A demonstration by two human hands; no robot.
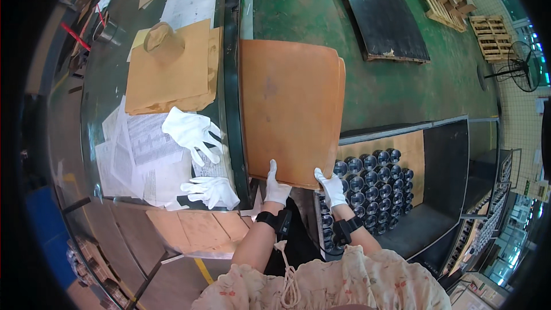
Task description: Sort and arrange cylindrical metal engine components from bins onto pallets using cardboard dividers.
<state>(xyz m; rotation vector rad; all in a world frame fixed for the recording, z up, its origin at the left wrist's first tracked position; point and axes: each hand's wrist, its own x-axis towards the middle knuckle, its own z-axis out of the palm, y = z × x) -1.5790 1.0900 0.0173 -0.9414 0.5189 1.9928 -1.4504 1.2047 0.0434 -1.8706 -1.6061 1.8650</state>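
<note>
A small stack of brown cardboard sheets (291,109) with rounded corners stretches out in front of me, beside the table's right edge. My left hand (276,189), in a white glove, grips the near edge with its thumb on top. At the near right corner my right hand (331,188), also gloved in white, holds the same sheets, thumb up. The fingers of both hands are hidden underneath. To the left, a pair of loose white gloves (194,132) lies on printed papers (150,148) on the dark green table (109,89).
Right of my hands stands a black-sided bin (442,178) with rows of shiny round metal parts (370,186) on a brown sheet. A brown paper-wrapped roll (163,40) rests on cardboard on the table. Farther off are a black-topped pallet (381,11), wooden pallets (491,37) and a fan (521,66).
</note>
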